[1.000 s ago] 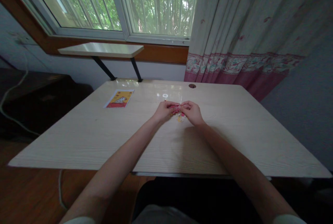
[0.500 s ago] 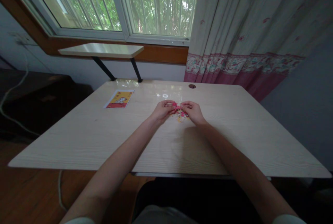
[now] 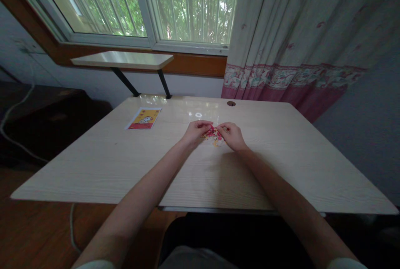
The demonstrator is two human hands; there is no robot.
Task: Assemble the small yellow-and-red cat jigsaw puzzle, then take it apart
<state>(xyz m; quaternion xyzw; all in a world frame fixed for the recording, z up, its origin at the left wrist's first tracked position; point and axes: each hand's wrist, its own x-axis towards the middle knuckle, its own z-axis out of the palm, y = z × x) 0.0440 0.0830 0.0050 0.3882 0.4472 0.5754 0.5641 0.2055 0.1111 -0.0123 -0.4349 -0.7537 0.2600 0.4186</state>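
Small red, yellow and white jigsaw puzzle pieces point(image 3: 215, 136) lie in a loose heap on the table. Over the heap, my left hand point(image 3: 198, 130) pinches a red puzzle piece point(image 3: 213, 127) between thumb and fingers. My right hand point(image 3: 231, 134) meets it from the other side, its thumb and fingertips closed on red puzzle pieces too. The fingertips of both hands almost touch. How many pieces they hold is too small to make out.
A picture card point(image 3: 144, 119), yellow and red with a white cartoon animal, lies at the table's back left. Behind it a raised shelf point(image 3: 125, 59) stands on black legs. The pale wooden table point(image 3: 93, 169) has a round cable hole point(image 3: 231, 103) near its back edge.
My fingertips have drawn slightly closer together over the heap, and less red shows between them. The card and the heap stay in place.
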